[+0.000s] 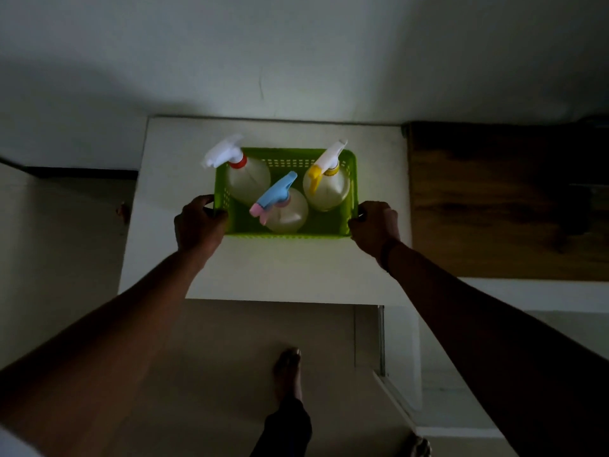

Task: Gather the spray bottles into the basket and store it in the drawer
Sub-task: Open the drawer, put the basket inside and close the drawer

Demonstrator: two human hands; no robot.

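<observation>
Dim room, view from above; far left a pale cabinet face (pixel 49 258) w/ a small dark knob (pixel 123 212); next to it the white rectangular tabletop (pixel 283 268), pushed against the pale wall (pixel 296 61).

Left hand (pixel 199 222) is closed round the left short end of the bright green perforated plastic basket (pixel 290 159), fingers curled over the rim, thumb side toward the camera; basket sits at the middle of the tabletop, toward the back edge; can't tell if it rests on the top or is lifted just clear.

Inside, L to R: translucent round bottle w/ white trigger head and red collar (pixel 247 183) in the back-left corner, nozzle poking out past the basket's left rim; translucent bottle w/ blue trigger head and pink lever (pixel 286 209) front-centre, touching or nearly touching its neighbours; yellowish bottle w/ white head and yellow trigger (pixel 326 186) back-right, nozzle reaching over the far rim; all three upright.

Right hand (pixel 374 225) clamps the basket's right short end, knuckles up; dark band (pixel 385 255) at the wrist.

Right of the table a dark wooden surface (pixel 507 199); below the table edge an open white drawer (pixel 395 357) w/ a metal rail; a bare foot (pixel 288 374) on the beige floor (pixel 214 357).
</observation>
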